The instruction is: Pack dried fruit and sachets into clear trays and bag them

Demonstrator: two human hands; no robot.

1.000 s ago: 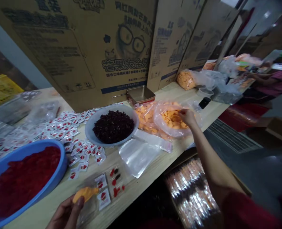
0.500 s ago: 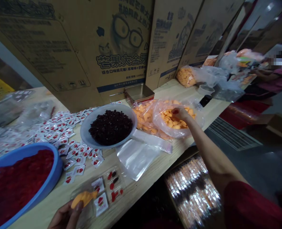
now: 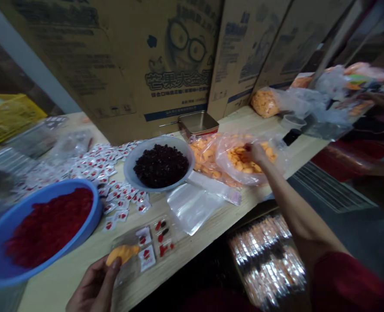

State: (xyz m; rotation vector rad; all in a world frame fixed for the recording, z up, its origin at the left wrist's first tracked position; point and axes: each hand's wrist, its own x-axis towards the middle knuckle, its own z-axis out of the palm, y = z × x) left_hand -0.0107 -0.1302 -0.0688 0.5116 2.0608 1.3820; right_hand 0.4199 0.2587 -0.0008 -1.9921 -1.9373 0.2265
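My left hand (image 3: 96,284) is closed, pinching an orange candy piece (image 3: 122,254) between thumb and fingers. Beneath that piece lies a clear plastic tray (image 3: 130,271), whose compartments hold two small printed sachets (image 3: 146,258) and several red and dark candies (image 3: 162,237). My right hand (image 3: 256,154) reaches into an opened clear bag (image 3: 222,151) of similar orange pieces (image 3: 242,162). Its fingers are bent together down among them; what they grip is hidden and blurred.
A blue basin (image 3: 96,208) of red candies and a pale bowl (image 3: 130,171) of dark ones flank scattered sachets (image 3: 97,160). Flat clear bags (image 3: 195,206) lie mid-table. Tall cartons (image 3: 114,65) and a metal tin (image 3: 200,123) stand behind. Another person's arm (image 3: 382,100) shows far right.
The camera view has shifted, so the table things appear further right and slightly higher. My right hand stays in the bag of orange pieces; my left still holds its piece over the tray.
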